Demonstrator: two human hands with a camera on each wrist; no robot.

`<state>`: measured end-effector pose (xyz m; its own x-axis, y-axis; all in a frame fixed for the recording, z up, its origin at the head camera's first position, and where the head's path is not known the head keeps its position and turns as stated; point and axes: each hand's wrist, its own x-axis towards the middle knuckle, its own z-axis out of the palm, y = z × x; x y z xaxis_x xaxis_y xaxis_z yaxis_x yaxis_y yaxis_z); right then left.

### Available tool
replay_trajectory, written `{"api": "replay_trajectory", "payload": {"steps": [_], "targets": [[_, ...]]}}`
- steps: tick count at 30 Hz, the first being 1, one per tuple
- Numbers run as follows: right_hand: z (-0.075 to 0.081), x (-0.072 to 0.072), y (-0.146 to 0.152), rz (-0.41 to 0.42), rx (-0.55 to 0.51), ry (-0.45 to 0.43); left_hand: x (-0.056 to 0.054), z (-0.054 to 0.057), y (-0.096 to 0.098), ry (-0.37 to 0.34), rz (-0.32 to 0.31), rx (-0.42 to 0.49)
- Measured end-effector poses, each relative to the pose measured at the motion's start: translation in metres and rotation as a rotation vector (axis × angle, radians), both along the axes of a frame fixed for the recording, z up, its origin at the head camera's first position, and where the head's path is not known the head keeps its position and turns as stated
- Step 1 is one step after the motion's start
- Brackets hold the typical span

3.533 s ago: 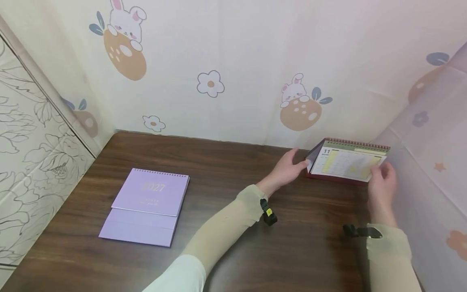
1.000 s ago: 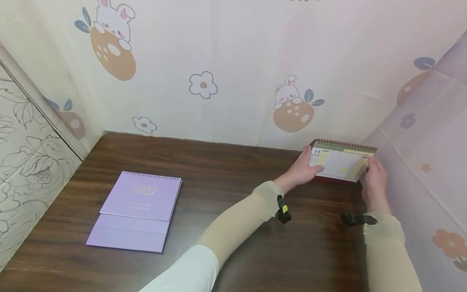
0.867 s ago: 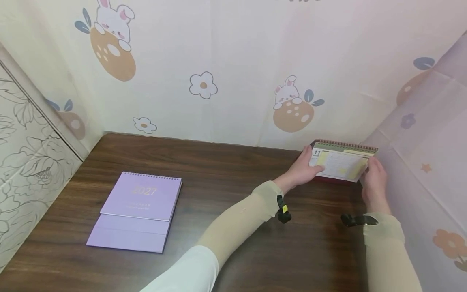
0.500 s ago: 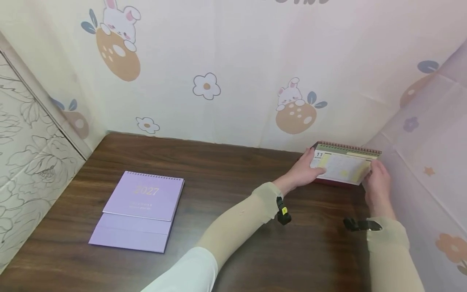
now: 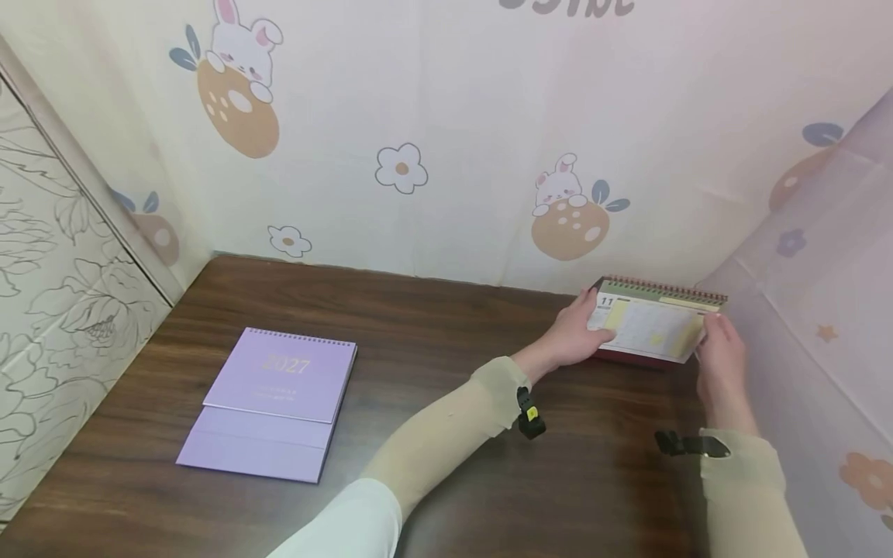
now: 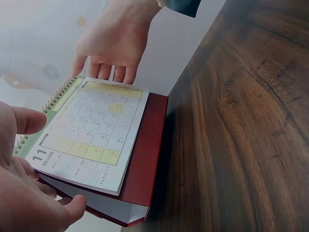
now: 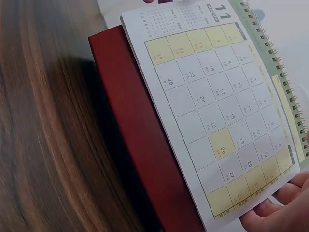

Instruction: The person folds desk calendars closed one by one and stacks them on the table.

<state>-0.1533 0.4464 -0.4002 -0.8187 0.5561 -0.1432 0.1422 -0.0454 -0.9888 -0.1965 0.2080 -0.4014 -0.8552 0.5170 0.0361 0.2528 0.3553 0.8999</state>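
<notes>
A desk calendar [image 5: 652, 322] with a red base, a spiral top and page 11 facing forward stands tilted at the right rear of the table. My left hand [image 5: 572, 333] holds its left end, the thumb lying over the page's left side. At the right end my right hand [image 5: 722, 356] grips the edge. In the left wrist view the left fingers [image 6: 29, 121] lie along the calendar's near end. The right fingers [image 7: 277, 208] reach under the page corner in the right wrist view. A purple 2027 desk calendar [image 5: 279, 380] lies flat on the left of the table.
The dark wooden table [image 5: 432, 333] meets a printed curtain [image 5: 418, 217] along its back edge. Another patterned curtain [image 5: 823, 333] hangs close beside the right hand. At the left is a white flower-patterned panel [image 5: 70, 310].
Over the earlier frames my left hand moved from the calendar's left edge onto its front, and my right hand shifted up its right edge. Lately the calendar has come slightly left and nearer.
</notes>
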Motion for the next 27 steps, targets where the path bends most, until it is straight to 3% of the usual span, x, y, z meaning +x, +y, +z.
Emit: {"api": "replay_trajectory", "payload": {"steps": [5,13,20,27], "targets": [[0.003,0.003,-0.008,0.001,0.037,-0.028,0.004,0.003,-0.01,0.059,0.01,-0.08],[0.012,0.012,-0.032,0.012,0.09,0.003,0.007,0.007,-0.029,0.105,0.005,-0.073],[0.019,0.021,-0.054,0.009,0.28,-0.047,0.009,0.009,-0.054,0.123,-0.029,-0.095],[0.021,0.027,-0.075,0.07,0.371,-0.046,0.011,0.019,-0.084,0.197,-0.073,-0.091]]}}
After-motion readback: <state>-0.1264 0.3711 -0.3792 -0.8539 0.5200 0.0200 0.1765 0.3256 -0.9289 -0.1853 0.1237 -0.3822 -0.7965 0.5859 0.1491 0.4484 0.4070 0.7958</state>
